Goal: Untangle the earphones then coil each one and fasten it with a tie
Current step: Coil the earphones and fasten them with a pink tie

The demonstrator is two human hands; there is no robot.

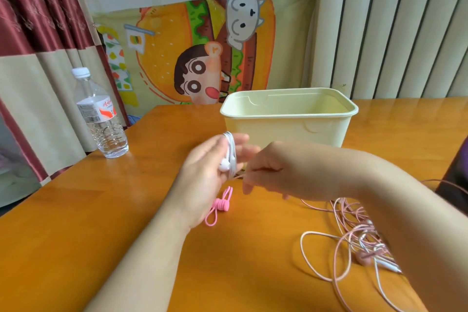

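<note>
With your left grip [210,170] holding the white coil [231,152] and right grip [273,172] pinching its tail, wind snugly, then take a pink tie [221,202].

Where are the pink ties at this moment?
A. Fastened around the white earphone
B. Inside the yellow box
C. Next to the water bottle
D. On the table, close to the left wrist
D: the pink ties lie loose on the table beside the wrist of the left hand, which holds the coiled white earphone.
</note>
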